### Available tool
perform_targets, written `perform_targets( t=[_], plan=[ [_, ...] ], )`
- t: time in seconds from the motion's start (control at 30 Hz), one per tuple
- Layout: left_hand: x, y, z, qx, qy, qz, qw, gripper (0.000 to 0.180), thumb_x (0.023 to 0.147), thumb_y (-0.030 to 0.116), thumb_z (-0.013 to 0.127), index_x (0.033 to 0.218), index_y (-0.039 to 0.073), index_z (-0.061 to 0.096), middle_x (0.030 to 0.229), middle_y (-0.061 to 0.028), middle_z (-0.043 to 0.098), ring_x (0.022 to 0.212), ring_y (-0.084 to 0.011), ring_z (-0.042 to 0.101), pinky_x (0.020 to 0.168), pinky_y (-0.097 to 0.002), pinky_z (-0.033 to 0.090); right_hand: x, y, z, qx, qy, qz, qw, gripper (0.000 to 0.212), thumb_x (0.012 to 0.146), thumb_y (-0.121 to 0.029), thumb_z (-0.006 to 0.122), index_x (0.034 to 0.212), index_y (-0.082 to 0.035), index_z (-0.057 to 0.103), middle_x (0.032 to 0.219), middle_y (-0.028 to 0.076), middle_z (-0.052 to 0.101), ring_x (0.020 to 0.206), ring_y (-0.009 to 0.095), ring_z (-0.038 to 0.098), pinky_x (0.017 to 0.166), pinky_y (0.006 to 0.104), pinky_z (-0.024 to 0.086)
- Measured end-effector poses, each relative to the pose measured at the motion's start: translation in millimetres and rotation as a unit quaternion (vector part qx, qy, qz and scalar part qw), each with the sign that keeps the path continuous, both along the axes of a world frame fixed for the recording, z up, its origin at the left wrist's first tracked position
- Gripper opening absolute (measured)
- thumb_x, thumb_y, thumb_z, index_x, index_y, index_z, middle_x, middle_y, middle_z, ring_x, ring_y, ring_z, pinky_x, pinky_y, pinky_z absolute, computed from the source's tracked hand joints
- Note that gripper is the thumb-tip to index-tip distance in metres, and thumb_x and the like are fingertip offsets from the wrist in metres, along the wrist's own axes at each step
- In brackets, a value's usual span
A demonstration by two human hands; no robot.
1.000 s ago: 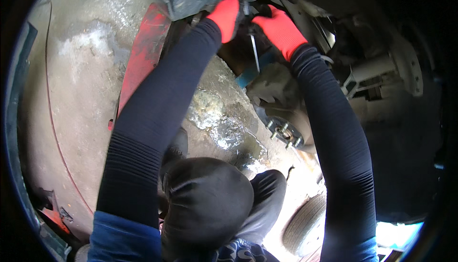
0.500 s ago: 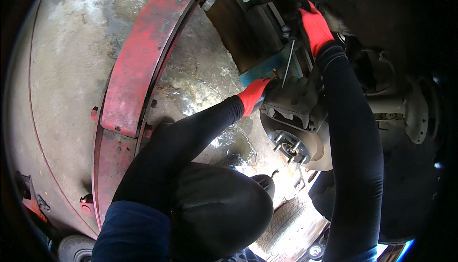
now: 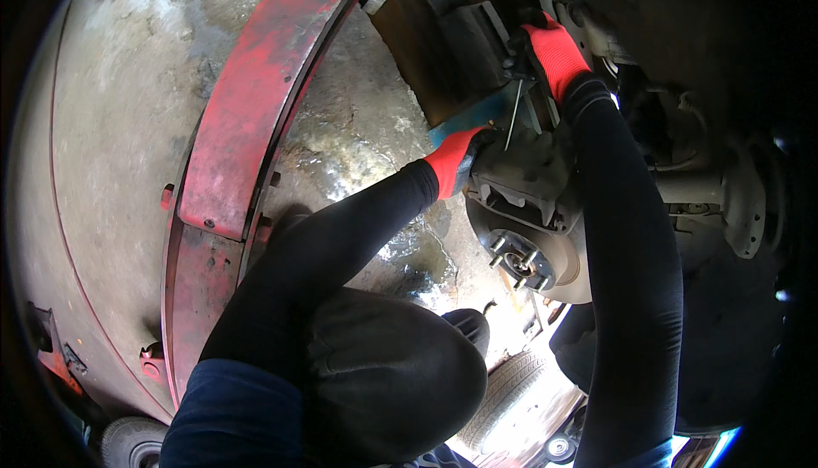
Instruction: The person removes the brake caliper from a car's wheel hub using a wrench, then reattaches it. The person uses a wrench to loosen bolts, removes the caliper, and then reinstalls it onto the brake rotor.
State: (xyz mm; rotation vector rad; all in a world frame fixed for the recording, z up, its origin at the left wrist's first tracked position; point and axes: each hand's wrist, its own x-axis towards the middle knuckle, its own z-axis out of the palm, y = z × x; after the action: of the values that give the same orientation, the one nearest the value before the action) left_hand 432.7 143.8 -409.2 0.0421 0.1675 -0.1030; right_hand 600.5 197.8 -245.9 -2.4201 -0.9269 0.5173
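Observation:
My right hand (image 3: 552,52), in a red glove with dark fingers, is closed at the upper right around the dark handle of what looks like a screwdriver (image 3: 515,114). The tool's thin metal shaft slants down, its tip against the top of a dark brake caliper (image 3: 524,165). My left hand (image 3: 456,159), gloved alike, grips the caliper's left side, its fingertips partly hidden against the dark metal. Below the caliper sits the brake disc (image 3: 566,265), with a hub (image 3: 518,262) bearing several bare studs.
A worn red steel beam (image 3: 243,118) curves along the left over the stained concrete floor (image 3: 119,153). My black-clad knee (image 3: 396,374) fills the lower middle. Beyond it a tyre (image 3: 511,391) lies on the floor. Axle and suspension parts (image 3: 694,187) occupy the right.
My right hand has shifted slightly left and down, and the screwdriver's shaft has moved a little with it. My left hand stays at the caliper, slightly higher.

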Motion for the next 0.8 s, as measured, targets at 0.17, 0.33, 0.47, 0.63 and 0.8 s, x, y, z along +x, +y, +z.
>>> perform_targets(
  t=[0.17,0.33,0.47,0.63,0.8],
  plan=[
    [8.1,-1.5,-9.0,0.082,-0.007,0.045,0.996,0.038,0.101,0.033,0.051,0.124,0.008,0.067,0.123,-0.0066,0.069,0.107,-0.0175,0.064,0.098,-0.0316,0.048,-20.7,0.0,13.5,-0.014,-0.135,0.011,0.991,0.044,0.089,-0.027,0.063,0.127,-0.004,0.061,0.125,0.023,0.065,0.12,0.04,0.059,0.101,0.0405,0.045],
    [16.7,-4.8,-7.6,0.137,0.05,0.023,0.989,0.037,0.102,0.032,0.049,0.121,0.005,0.067,0.12,-0.0057,0.069,0.106,-0.0159,0.062,0.095,-0.0308,0.047,20.6,-11.2,-12.5,-0.134,-0.233,0.049,0.962,0.056,0.085,-0.034,0.067,0.127,0.002,0.059,0.128,0.026,0.063,0.123,0.042,0.056,0.102,0.0427,0.045],
    [-12.1,6.8,14.1,0.257,0.056,0.065,0.963,0.032,0.102,0.027,0.05,0.115,0.004,0.068,0.113,-0.0043,0.069,0.099,-0.0137,0.062,0.09,-0.0293,0.047,17.9,-18.6,-8.2,-0.131,-0.215,0.055,0.966,0.057,0.083,-0.035,0.067,0.124,0.005,0.061,0.125,0.029,0.063,0.123,0.043,0.056,0.101,0.0444,0.046],
    [1.5,3.3,-4.7,0.273,0.006,0.106,0.956,0.029,0.102,0.024,0.051,0.113,0.004,0.068,0.108,-0.0035,0.069,0.095,-0.0111,0.059,0.087,-0.0292,0.047,15.1,-11.3,-20.1,-0.026,-0.196,0.04,0.98,0.044,0.088,-0.03,0.064,0.118,0.002,0.064,0.119,0.028,0.065,0.117,0.043,0.059,0.097,0.045,0.048],
    [-1.3,-0.1,1.8,0.297,0.055,0.093,0.949,0.03,0.103,0.026,0.051,0.114,0.004,0.069,0.107,-0.0029,0.069,0.096,-0.0096,0.058,0.086,-0.0296,0.048,67.1,-24.9,-31.8,-0.054,-0.092,0.161,0.981,0.023,0.099,-0.015,0.052,0.107,0.002,0.066,0.09,0.01,0.07,0.077,0.022,0.065,0.071,0.0336,0.052]
  ],
)
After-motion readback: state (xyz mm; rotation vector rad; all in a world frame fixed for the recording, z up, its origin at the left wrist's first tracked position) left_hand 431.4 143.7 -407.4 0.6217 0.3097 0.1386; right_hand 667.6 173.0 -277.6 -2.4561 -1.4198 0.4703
